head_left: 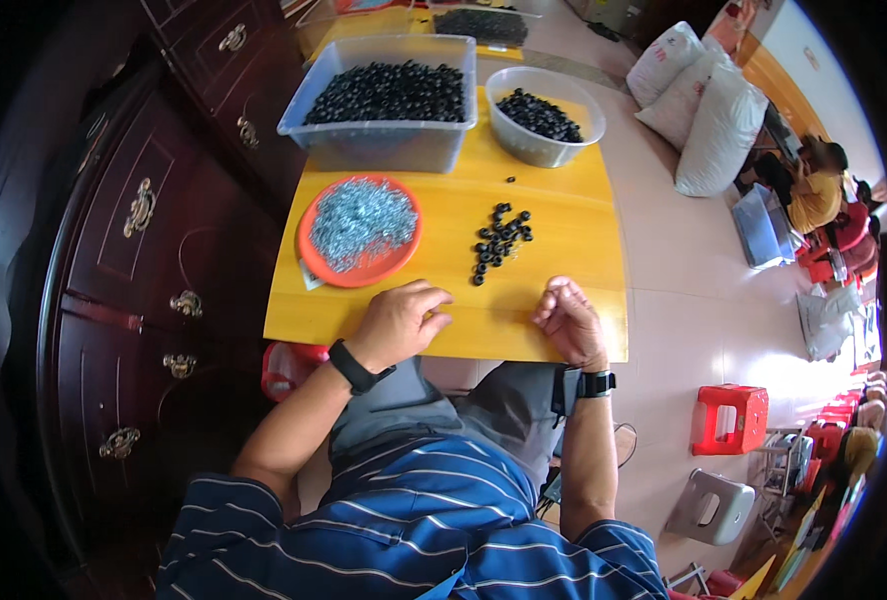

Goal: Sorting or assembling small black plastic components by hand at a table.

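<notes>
The left hand (404, 322) lay low over the near part of the table, loosely curved, its thumb and forefinger apart with a gap between them and nothing visible in that gap. The right hand (570, 315) was turned partly palm up near the table's right front corner, its fingers curled in toward the thumb; whether the tips pinched some small piece could not be told.

Between the hands and a little beyond them, a loose cluster of small black rings (501, 240) lay on the yellow table (574, 230), touching neither hand. A single black piece (512, 180) sat apart, farther back. To the left of the cluster, just beyond the left hand, stood a round orange-red plate (394, 266) heaped with thin silvery metal pieces (359, 218), a pale slip (311, 277) showing at its lower left edge.

At the far end of the table, a clear rectangular tub (379, 152) held a great many black pieces, and beside it on the right a round clear bowl (552, 153) held a smaller heap of them.

Each wrist wore a dark band, and the person's striped blue shirt (404, 530) filled the lower edge. Dark wooden cabinets (114, 260) with ornate metal handles rose on the left. On the tiled floor to the right stood bulging white sacks (719, 130), a blue tub (764, 228), a red stool (754, 408) and a tilted grey stool (732, 512), with other people (817, 207) seated beyond.
</notes>
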Available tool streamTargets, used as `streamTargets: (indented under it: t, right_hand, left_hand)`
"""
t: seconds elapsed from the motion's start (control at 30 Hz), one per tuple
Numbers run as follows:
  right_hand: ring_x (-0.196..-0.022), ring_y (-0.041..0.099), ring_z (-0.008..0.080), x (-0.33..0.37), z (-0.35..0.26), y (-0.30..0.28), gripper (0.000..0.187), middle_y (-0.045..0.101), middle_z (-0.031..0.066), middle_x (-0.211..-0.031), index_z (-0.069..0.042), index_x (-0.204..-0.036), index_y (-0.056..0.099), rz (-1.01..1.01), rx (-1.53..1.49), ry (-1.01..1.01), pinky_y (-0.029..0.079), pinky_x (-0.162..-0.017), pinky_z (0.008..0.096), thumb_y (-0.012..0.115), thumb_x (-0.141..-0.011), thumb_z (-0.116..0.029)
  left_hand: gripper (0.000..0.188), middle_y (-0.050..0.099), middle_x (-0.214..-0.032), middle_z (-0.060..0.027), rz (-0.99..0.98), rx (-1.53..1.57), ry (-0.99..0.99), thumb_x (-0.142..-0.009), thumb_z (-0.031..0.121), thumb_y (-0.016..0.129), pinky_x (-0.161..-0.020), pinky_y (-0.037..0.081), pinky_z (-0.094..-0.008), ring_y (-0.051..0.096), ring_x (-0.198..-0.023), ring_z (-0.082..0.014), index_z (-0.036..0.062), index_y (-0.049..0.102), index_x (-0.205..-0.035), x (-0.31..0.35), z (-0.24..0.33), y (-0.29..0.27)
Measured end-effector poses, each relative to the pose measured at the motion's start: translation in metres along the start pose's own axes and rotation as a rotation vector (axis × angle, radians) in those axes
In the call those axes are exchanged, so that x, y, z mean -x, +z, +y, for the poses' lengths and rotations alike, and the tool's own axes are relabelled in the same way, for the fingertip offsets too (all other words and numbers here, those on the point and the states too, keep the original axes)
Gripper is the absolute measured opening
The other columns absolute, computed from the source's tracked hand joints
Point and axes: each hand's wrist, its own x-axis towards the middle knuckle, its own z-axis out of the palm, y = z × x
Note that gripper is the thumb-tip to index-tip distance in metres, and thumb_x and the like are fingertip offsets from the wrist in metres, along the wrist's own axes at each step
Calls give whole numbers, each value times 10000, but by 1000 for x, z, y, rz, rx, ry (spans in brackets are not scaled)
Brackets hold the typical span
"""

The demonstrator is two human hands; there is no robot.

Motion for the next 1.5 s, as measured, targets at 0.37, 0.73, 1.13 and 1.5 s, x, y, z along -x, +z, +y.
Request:
streamTargets:
  t: [0.37,0.73,1.13,1.5]
  right_hand:
    - [-836,636,157,0,28,7,173,647,45,-899,-38,-1112,602,-16,-146,-73,523,-850,338,564,-1026,-184]
    - [-901,630,158,-1,32,2,177,639,51,-957,-44,-1135,595,-24,-99,-53,523,-881,319,553,-1035,-184]
    - [-876,590,90,1,24,19,152,594,-19,-943,-95,-1070,550,-65,123,20,497,-828,257,637,-996,-195]
    - [-929,618,140,5,22,9,218,633,38,-1033,-41,-1210,584,-34,-167,-27,510,-859,281,598,-1001,-104]
  left_hand:
    - [342,649,-824,-165,-110,-349,-116,-824,374,746,-690,522,-479,655,-798,-368,48,644,-831,-60,7,38]
    - [185,668,-774,-138,-113,-143,-122,-829,236,716,-631,526,-429,664,-680,-332,56,694,-866,-50,18,35]
    - [159,643,-721,-69,-40,19,172,-814,132,780,-540,484,-304,613,-579,-170,50,707,-930,-59,57,40]
    - [177,669,-832,-84,-152,-143,111,-799,96,749,-644,530,-350,668,-710,-236,59,717,-969,-116,20,43]
